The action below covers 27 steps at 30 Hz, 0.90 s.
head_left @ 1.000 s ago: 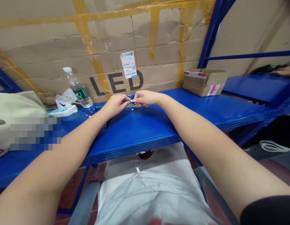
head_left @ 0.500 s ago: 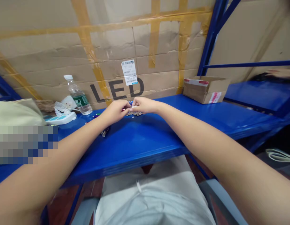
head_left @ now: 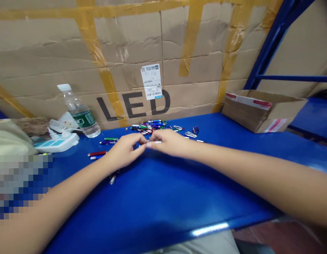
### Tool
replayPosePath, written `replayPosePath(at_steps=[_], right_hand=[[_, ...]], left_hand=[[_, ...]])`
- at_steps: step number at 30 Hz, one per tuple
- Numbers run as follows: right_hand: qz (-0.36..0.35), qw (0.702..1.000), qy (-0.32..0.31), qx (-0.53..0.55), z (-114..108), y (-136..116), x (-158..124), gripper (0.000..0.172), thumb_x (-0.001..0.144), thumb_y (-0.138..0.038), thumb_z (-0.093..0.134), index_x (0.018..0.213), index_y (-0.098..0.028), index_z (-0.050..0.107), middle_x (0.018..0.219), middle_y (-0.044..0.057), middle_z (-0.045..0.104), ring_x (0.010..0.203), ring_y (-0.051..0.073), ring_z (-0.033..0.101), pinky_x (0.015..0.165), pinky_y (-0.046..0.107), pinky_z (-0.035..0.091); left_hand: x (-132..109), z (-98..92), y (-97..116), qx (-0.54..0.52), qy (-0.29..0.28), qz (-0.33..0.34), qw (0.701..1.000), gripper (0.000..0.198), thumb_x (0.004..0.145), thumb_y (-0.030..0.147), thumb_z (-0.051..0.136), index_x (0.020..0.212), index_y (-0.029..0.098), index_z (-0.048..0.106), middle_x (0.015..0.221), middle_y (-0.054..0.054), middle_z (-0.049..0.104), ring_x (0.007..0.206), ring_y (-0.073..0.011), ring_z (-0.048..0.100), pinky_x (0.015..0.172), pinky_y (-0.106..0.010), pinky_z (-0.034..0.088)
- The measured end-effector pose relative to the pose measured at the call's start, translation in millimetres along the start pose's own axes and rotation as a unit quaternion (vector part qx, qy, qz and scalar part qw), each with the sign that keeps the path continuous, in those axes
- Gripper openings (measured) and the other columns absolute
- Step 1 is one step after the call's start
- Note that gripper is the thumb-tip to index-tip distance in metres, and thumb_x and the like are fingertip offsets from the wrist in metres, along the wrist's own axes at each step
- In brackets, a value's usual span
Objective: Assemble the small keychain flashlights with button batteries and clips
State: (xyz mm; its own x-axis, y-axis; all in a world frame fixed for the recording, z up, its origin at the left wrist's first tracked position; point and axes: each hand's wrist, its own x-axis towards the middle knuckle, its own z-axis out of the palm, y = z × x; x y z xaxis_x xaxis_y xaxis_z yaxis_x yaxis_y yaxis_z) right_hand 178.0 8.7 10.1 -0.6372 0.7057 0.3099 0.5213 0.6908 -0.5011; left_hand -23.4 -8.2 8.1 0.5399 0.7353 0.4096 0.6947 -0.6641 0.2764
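Note:
Over the blue table, my left hand (head_left: 127, 150) and my right hand (head_left: 170, 143) meet with bent fingers, thumb tips nearly touching. Both are closed in a pinch. A small slim silver piece (head_left: 158, 141) shows at my right fingers; its exact kind is too blurred to tell. What my left fingertips hold is hidden. Behind the hands lies a pile of coloured metal pen-like tubes (head_left: 149, 125) with clips. Left of my left hand rest a red pen-like tube (head_left: 97, 153), a blue one (head_left: 107, 142) and a green one (head_left: 110, 138). Another silver-ended tube (head_left: 113, 179) pokes out beneath my left wrist.
A plastic water bottle (head_left: 84, 118) and a white power strip (head_left: 57, 143) stand at back left, beside a pale bag (head_left: 10, 137). An open carton (head_left: 261, 109) sits at back right. Large taped cardboard (head_left: 197, 88) walls off the rear.
My view has moved closer and tilted down, revealing more of the pile. Both hands stay together. The small round silver discs seen below them before no longer show.

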Motion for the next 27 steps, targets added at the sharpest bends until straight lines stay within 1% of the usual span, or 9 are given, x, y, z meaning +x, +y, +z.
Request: replayPosePath(at_steps=[1,2,5,10,15,19,22,25,27], right_hand=[[-0.026,0.999,0.015,-0.012,3,1,-6,0.024,0.083,-0.036,0.062,0.095,-0.016,0.061,0.092,0.006,0.067,0.08,0.016,0.059,0.068,0.025,0.039],[-0.031,0.999,0.031,-0.03,6,2,-12,0.024,0.083,-0.035,0.063,0.099,-0.017,0.06,0.095,0.006,0.067,0.083,0.017,0.06,0.069,0.026,0.04],[-0.02,0.997,0.061,-0.043,11,7,-24,0.017,0.088,-0.033,0.057,0.094,-0.017,0.06,0.091,0.006,0.068,0.08,0.017,0.061,0.068,0.026,0.041],[-0.036,0.999,0.013,-0.03,12,12,-26,0.024,0.092,-0.039,0.05,0.089,-0.018,0.062,0.082,0.003,0.069,0.073,0.015,0.063,0.064,0.024,0.041],[0.0,0.999,-0.029,-0.032,9,11,-24,0.03,0.093,-0.044,0.045,0.085,-0.02,0.062,0.077,0.003,0.069,0.07,0.015,0.063,0.062,0.025,0.04],[0.016,0.999,-0.046,-0.002,5,9,-25,0.032,0.093,-0.047,0.043,0.087,-0.022,0.062,0.078,0.002,0.07,0.07,0.015,0.064,0.062,0.025,0.04],[0.003,1.0,-0.021,0.006,4,11,-23,0.027,0.092,-0.044,0.047,0.089,-0.022,0.062,0.079,0.002,0.07,0.071,0.015,0.064,0.063,0.024,0.04],[-0.021,0.999,0.006,-0.043,5,13,-20,0.026,0.091,-0.042,0.05,0.089,-0.02,0.062,0.079,0.003,0.07,0.071,0.015,0.063,0.064,0.025,0.04],[-0.048,0.995,-0.002,-0.091,5,12,-18,0.03,0.093,-0.043,0.046,0.086,-0.019,0.063,0.077,0.004,0.068,0.07,0.015,0.062,0.064,0.025,0.039]], left_hand=[[-1,-0.3,1,-0.01,-0.007,-0.009,1.0,0.018,0.087,0.032,0.051,0.082,0.018,0.061,0.08,-0.001,0.067,0.071,-0.0146,0.059,0.065,-0.025,0.044],[-1,-0.6,1,-0.018,-0.015,-0.011,1.0,0.016,0.087,0.031,0.052,0.082,0.018,0.061,0.08,-0.001,0.066,0.072,-0.0143,0.059,0.066,-0.025,0.044],[-4,-1.6,4,-0.038,-0.046,0.005,0.998,0.01,0.087,0.025,0.051,0.083,0.019,0.058,0.081,0.0,0.065,0.075,-0.0137,0.06,0.069,-0.025,0.045],[-6,-1.4,6,-0.079,-0.056,0.021,0.995,0.008,0.088,0.017,0.049,0.083,0.02,0.054,0.081,0.0,0.063,0.075,-0.0116,0.058,0.07,-0.024,0.045],[-1,-3.5,8,-0.101,-0.086,0.021,0.991,0.012,0.088,0.013,0.046,0.084,0.021,0.055,0.079,0.0,0.063,0.073,-0.0118,0.058,0.068,-0.025,0.044],[0,-7.5,10,-0.099,-0.077,0.012,0.992,0.012,0.089,0.015,0.047,0.087,0.022,0.057,0.081,0.0,0.064,0.074,-0.0129,0.058,0.068,-0.027,0.044],[-3,-7.1,10,-0.063,-0.072,0.024,0.995,0.011,0.091,0.017,0.047,0.09,0.021,0.057,0.083,-0.001,0.065,0.076,-0.0136,0.059,0.07,-0.029,0.042],[-7,-4.5,9,0.011,-0.021,0.074,0.997,0.011,0.092,0.019,0.047,0.09,0.018,0.058,0.083,-0.003,0.066,0.077,-0.0148,0.059,0.07,-0.03,0.041],[-8,-3.4,9,0.07,0.023,0.121,0.99,0.012,0.092,0.018,0.048,0.087,0.017,0.059,0.08,-0.004,0.066,0.075,-0.0158,0.059,0.069,-0.031,0.04]])
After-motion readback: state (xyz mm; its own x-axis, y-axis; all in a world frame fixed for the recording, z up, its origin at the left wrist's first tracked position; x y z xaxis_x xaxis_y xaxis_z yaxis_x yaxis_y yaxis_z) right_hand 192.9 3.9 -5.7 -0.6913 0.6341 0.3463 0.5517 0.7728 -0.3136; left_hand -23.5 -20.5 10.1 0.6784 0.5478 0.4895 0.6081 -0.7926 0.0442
